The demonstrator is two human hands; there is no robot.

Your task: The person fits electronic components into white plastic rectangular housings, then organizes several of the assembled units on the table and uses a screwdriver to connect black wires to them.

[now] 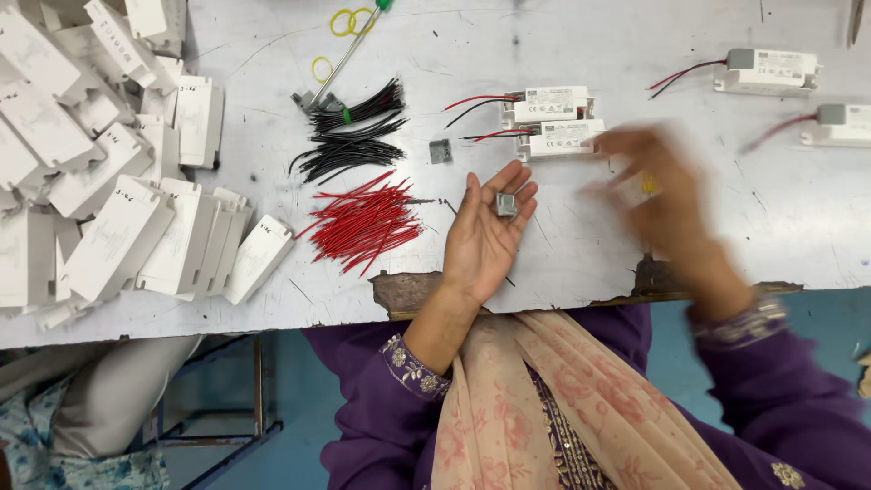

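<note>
Palm up, my left hand cradles a small grey block on loosely open fingers; my right hand is blurred, grip unclear, beside two white driver boxes; red wires lie left.

A heap of flat white rectangular casings with small dark markings covers the left end of the table. Two white oblong boxes with pale printed labels lie stacked near the middle, and two more labelled white boxes lie well apart at the far right.
</note>
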